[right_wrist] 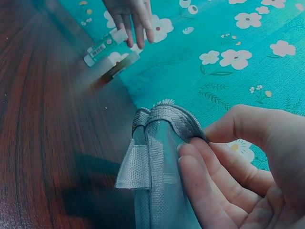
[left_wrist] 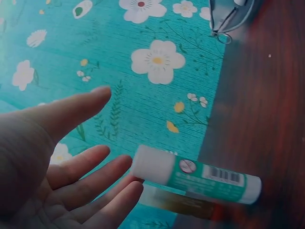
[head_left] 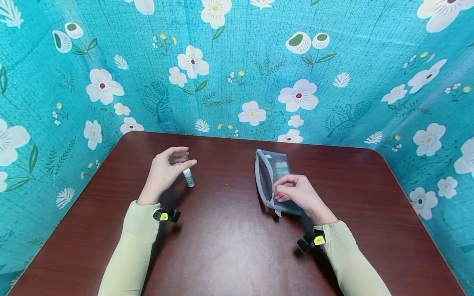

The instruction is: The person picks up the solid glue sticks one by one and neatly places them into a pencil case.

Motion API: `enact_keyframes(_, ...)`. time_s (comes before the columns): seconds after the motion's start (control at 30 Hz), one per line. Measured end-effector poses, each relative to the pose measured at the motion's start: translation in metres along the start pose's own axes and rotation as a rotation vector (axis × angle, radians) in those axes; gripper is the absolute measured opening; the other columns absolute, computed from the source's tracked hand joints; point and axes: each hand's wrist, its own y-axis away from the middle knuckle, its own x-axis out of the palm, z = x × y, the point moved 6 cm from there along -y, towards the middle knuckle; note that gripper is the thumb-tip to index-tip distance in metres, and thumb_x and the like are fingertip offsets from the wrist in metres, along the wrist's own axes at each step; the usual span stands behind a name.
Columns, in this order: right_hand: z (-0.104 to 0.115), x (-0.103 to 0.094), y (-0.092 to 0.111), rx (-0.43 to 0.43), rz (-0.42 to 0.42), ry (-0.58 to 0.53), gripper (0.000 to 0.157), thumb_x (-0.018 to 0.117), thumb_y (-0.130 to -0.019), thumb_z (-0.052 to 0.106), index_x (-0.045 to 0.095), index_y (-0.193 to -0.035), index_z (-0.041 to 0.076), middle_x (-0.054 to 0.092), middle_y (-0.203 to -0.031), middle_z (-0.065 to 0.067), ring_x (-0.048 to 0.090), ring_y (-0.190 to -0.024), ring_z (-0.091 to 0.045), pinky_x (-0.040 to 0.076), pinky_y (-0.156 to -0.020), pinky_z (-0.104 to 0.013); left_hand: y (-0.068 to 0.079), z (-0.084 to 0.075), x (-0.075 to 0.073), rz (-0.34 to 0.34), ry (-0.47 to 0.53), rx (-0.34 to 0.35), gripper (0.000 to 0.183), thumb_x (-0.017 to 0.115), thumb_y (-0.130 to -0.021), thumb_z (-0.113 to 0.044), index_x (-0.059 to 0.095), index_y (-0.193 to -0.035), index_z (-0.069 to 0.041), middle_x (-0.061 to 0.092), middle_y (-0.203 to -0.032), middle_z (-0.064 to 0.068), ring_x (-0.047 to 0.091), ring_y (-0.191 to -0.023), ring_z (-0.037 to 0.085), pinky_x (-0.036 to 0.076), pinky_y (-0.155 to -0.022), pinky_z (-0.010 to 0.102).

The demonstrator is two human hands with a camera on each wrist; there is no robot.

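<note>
A glue stick (head_left: 189,178) with a white cap and green label stands on the table close to my left hand (head_left: 165,170). In the left wrist view the fingers are extended, the thumb is well apart from them, and the fingertips reach the cap of the glue stick (left_wrist: 205,176); whether they touch is hard to tell. My right hand (head_left: 296,192) pinches the zipped edge of a grey mesh pouch (head_left: 295,207), whose mouth gapes toward the left. Through the mesh, green-and-white sticks (head_left: 282,168) show inside. The right wrist view shows thumb and fingers on the pouch edge (right_wrist: 162,143).
Beside the glue stick, both wrist views hold a blurred pale-and-brown shape (left_wrist: 183,206) that I cannot identify. The dark red-brown table (head_left: 229,238) ends at a blue flowered cloth (head_left: 237,82) behind and on both sides.
</note>
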Motion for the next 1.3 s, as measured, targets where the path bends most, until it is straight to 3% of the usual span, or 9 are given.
enact_keyframes(0.33, -0.001, -0.001, 0.0, -0.006, 0.002, -0.002, 0.02, 0.067, -0.094, 0.003, 0.068, -0.105, -0.014, 0.073, -0.088, -0.018, 0.073, -0.072, -0.024, 0.062, -0.07, -0.037, 0.005, 0.029, 0.013, 0.129, -0.081, -0.069, 0.067, 0.088, -0.081, -0.041, 0.064, -0.133, -0.006, 0.067, -0.127, 0.012, 0.067, -0.108, 0.03, 0.054, -0.094, 0.047)
enact_keyframes(0.63, -0.003, -0.001, -0.001, -0.002, 0.002, -0.001, 0.02, 0.067, -0.094, 0.004, 0.068, -0.105, -0.014, 0.073, -0.088, -0.018, 0.073, -0.073, -0.024, 0.062, -0.07, -0.037, 0.005, 0.048, 0.017, 0.168, -0.138, -0.077, 0.059, 0.089, -0.081, -0.029, 0.067, -0.129, -0.005, 0.072, -0.108, 0.009, 0.07, -0.097, 0.026, 0.054, -0.088, 0.044)
enact_keyframes(1.3, -0.002, 0.0, -0.001, 0.001, -0.005, 0.01, 0.021, 0.068, -0.093, 0.004, 0.069, -0.105, -0.013, 0.074, -0.087, -0.018, 0.073, -0.072, -0.024, 0.062, -0.07, -0.037, 0.006, 0.063, 0.019, 0.242, -0.175, -0.124, 0.043, 0.085, -0.085, -0.017, 0.071, -0.123, -0.004, 0.075, -0.102, 0.008, 0.072, -0.093, 0.024, 0.052, -0.093, 0.048)
